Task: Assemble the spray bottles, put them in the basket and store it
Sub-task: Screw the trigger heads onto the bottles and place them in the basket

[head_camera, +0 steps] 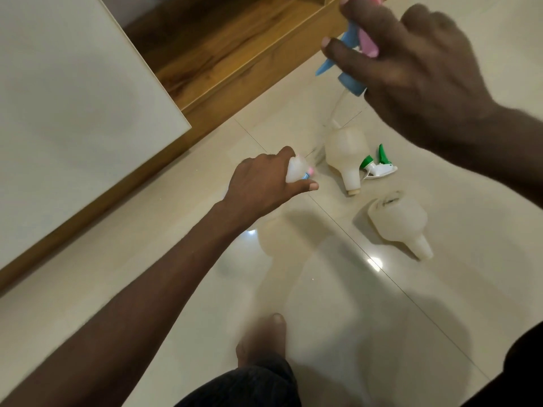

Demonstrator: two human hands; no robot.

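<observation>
Item one, my left hand, centre of the frame: fingers closed around a small translucent white plastic bottle, a pink-and-blue bit showing at its lower end; detail is blurred.

Item two, my right hand, upper right: fingers wrapped on a blue-and-pink plastic trigger spray head, its blue screw collar pointing down, a thin clear dip tube trailing below.

Item three, glossy cream tiled floor, thin dark grout lines, bright reflections.

Item four, a bulbous translucent white plastic bottle, lying on the floor right of centre, bare neck toward the bottom of the frame.

Item five, a green-and-white plastic trigger spray head, lying just beside that bottle, on its right.

Item six, a second rounded translucent white bottle, lower right of it, tapered neck pointing toward the lower right.

Item seven, a wood-grain cabinet base with a flat cream panel, upper left.

Item eight, my bare foot, bottom centre, blurred.
</observation>
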